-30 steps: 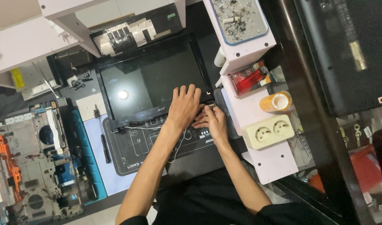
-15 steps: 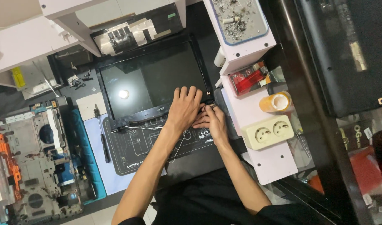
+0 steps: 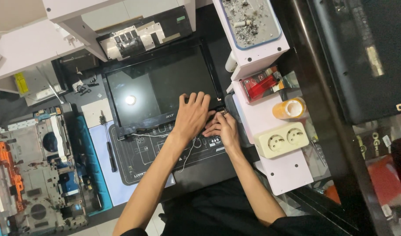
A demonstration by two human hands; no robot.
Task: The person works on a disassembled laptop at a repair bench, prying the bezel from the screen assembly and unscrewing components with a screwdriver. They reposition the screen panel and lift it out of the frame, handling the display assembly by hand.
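— What are the hands doing right now?

— The left hand (image 3: 192, 114) is lying flat, fingers spread, pressing on the lower right corner of the laptop screen (image 3: 161, 85), which is resting face up on the dark work mat (image 3: 141, 153). The right hand (image 3: 224, 128) is curling just beside it, fingertips pinching at the screen's corner near the hinge. It looks closed on something small there, but I cannot tell what, or whether it is only the frame edge.

— What is worrying you?

— The flat palm is leaning on glass. If that pressure is growing while the other hand is prying, the panel could be cracking or the thin frame snapping at the corner.

— Anything else?

— A thin pale cable (image 3: 187, 153) is trailing across the mat under the left wrist. It looks likely to snag on a forearm and get tugged. The screwdriver (image 3: 109, 146) is lying near the mat's left edge, well apart from both hands, so reaching for it means letting go of the corner. And the ashtray (image 3: 250, 19) on the white shelf (image 3: 279, 170) is sitting above the screen; a knock could be sending ash down onto it.
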